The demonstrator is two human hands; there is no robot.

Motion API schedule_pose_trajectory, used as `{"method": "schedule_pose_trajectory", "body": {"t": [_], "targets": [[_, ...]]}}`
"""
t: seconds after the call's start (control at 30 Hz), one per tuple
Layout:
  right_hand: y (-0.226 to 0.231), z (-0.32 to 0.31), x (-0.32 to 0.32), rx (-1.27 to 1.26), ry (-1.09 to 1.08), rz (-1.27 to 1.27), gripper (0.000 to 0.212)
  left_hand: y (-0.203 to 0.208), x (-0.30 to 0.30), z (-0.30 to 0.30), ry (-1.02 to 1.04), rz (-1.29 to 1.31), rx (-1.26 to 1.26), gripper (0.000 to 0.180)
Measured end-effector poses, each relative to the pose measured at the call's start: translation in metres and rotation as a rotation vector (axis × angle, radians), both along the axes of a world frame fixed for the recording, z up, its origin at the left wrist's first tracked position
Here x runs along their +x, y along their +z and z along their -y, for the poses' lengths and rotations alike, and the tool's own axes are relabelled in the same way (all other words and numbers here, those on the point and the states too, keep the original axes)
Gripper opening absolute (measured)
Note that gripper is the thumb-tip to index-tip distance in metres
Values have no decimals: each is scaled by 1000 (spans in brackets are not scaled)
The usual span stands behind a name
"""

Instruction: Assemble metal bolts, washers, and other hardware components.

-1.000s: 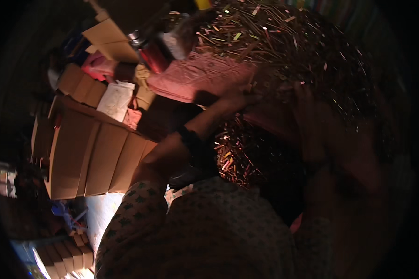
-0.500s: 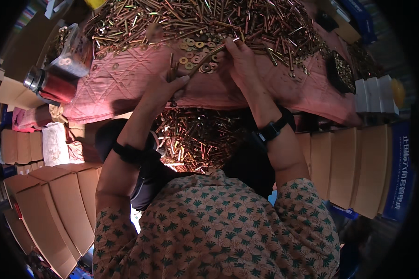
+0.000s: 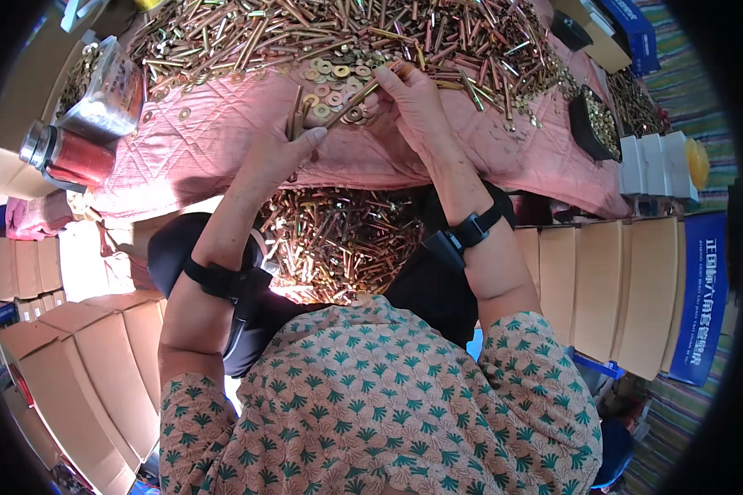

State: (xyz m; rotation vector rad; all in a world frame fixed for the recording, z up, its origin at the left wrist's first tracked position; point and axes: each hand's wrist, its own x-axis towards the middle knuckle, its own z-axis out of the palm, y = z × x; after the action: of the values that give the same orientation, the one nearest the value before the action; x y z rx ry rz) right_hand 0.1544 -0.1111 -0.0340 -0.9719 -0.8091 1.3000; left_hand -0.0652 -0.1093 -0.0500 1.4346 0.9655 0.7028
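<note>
Upper centre, I see the left hand [image 3: 276,158] with grip closed around metal rods [image 3: 295,117]. The right hand [image 3: 414,103] pinches a slanted rod [image 3: 355,103].

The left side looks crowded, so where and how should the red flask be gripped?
Probably around the middle of the red flask, coming from the right: the clear tub crowds its far side, while pink cloth lies at its right. Its rounded body should suit a wrapping grasp.
</note>
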Motion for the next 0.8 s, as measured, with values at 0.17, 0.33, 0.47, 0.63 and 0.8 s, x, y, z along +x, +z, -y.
{"method": "schedule_pose_trajectory", "body": {"t": [0.17, 0.33, 0.47, 0.63, 0.8], "targets": [[-1, -1, 1, 58, -1, 46, 19, 0, 1, -2, 6, -44, 11, 22], [-5, 0, 2, 70, 87, 26, 17, 4, 2, -1, -14, -66, 44, 22], [-9, 1, -1, 73, 176, 36, 16, 6, 4, 1, -9, 45, -66, 21], [-13, -6, 2, 82, 167, 47, 15, 3, 2, 2, 0, 117, -109, 23], [9, -7, 26, 140, -118, 79, 17, 9, -6, 1, 127, 142, -191, 23]]}}
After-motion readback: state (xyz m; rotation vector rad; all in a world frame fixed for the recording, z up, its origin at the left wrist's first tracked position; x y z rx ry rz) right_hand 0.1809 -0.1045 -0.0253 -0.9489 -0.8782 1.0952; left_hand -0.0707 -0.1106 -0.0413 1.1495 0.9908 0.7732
